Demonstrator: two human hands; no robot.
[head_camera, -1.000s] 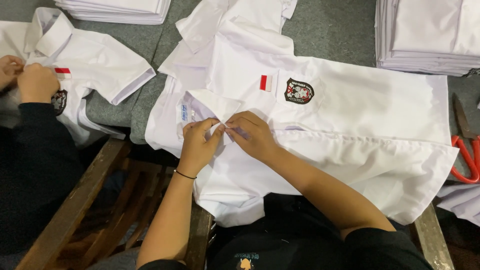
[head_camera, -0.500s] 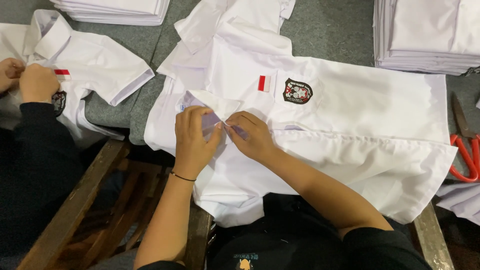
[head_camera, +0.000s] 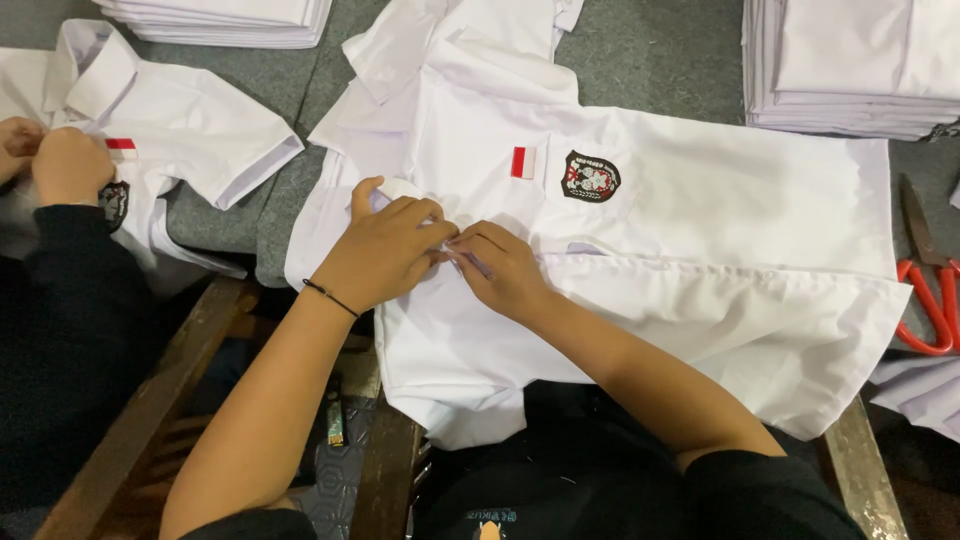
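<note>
**Both hands pinched at the front of the white school shirt**

Head cam: your left hand (head_camera: 385, 250) is curled over the front opening of the white short-sleeved shirt (head_camera: 700, 250), fingers folded down onto the cloth near the collar end. Your right hand (head_camera: 500, 265) meets it fingertip to fingertip, pinching the shirt's front edge between thumb and fingers, so both are closed on fabric. The shirt lies flat on the grey table (head_camera: 650, 50), right in front of you, with a small red and white patch (head_camera: 523, 162) and a dark crest badge (head_camera: 591, 177) on its chest. There's a thin black band (head_camera: 330, 298) on your left wrist. Red-handled scissors (head_camera: 930, 300) sit at the right edge, just beside the shirt's hem. Folded white shirts (head_camera: 850, 60) are stacked top right. On the far left, another person's hands (head_camera: 60, 160) work on a second white shirt (head_camera: 190, 130).
</note>
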